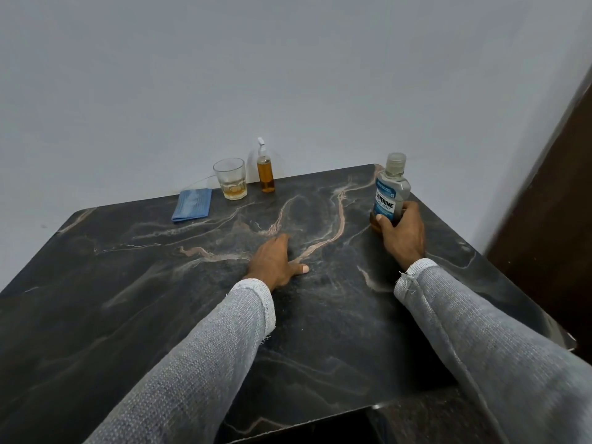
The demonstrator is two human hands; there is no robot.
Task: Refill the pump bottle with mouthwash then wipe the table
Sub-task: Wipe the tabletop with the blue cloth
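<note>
A clear mouthwash bottle (391, 190) with a blue label and a cap on stands upright near the table's right edge. My right hand (404, 230) grips its lower part. A small pump bottle (266, 169) holding amber liquid stands at the far edge by the wall, its white pump on top. My left hand (276, 262) rests on the dark marble table (160, 283) near the middle, fingers curled under and thumb out, holding nothing. A folded blue cloth (192, 205) lies at the far left of the table.
A glass tumbler (231, 183) with a little amber liquid stands between the cloth and the pump bottle. A pale wall runs behind the table. A dark wooden panel (551, 203) stands to the right of the table.
</note>
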